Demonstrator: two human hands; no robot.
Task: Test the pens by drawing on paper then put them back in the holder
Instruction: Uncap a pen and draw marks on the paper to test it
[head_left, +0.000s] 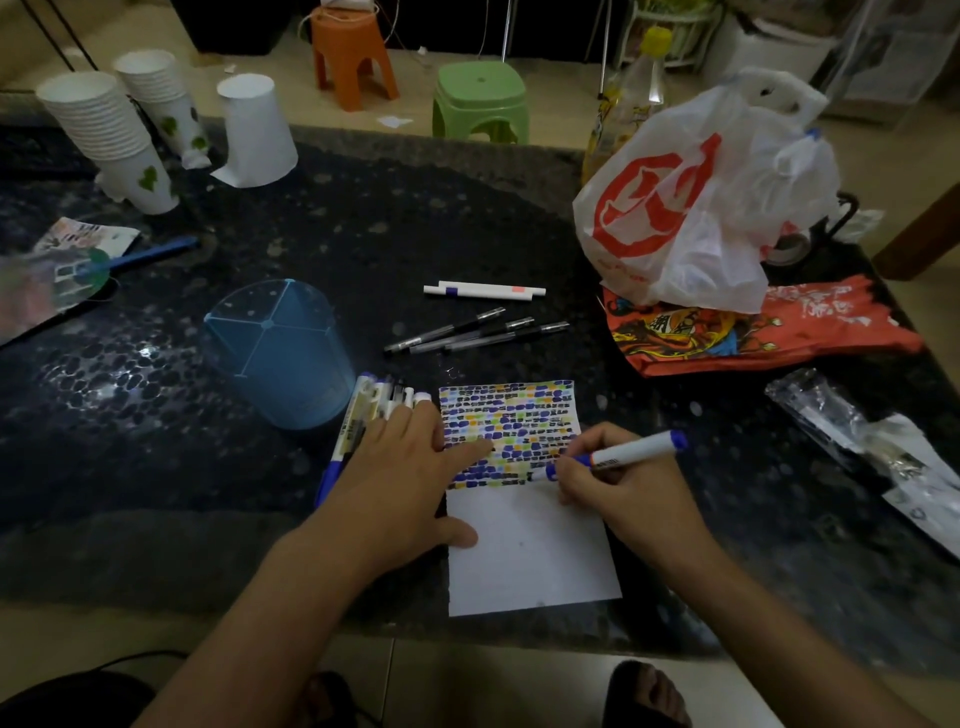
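Under my right hand (618, 493) lies the paper (524, 545), flat on the dark speckled table (363, 234). That hand grips a blue-capped marker (623, 454), fingers curled round its barrel, tip down on the paper at the lower edge of the band of coloured dashes that fills the sheet's far half; the near half is blank. My left hand (400, 483) lies flat with straight fingers, forefinger and thumb pressing the paper's left edge, the other fingers resting across a bundle of pens (363, 415) lying on the table just left of the sheet. Just beyond that bundle, ahead and left of the left hand, the blue translucent holder (280, 353) stands mouth down on the table. Farther ahead of both hands, three black gel pens (478, 330) lie side by side, and two white pens (483, 291) lie just past them. Well beyond the right hand sits a white plastic bag (696, 197) with red print, on a red printed packet (753, 332). Far to the left of the left hand stand stacks of white paper cups (104, 130).
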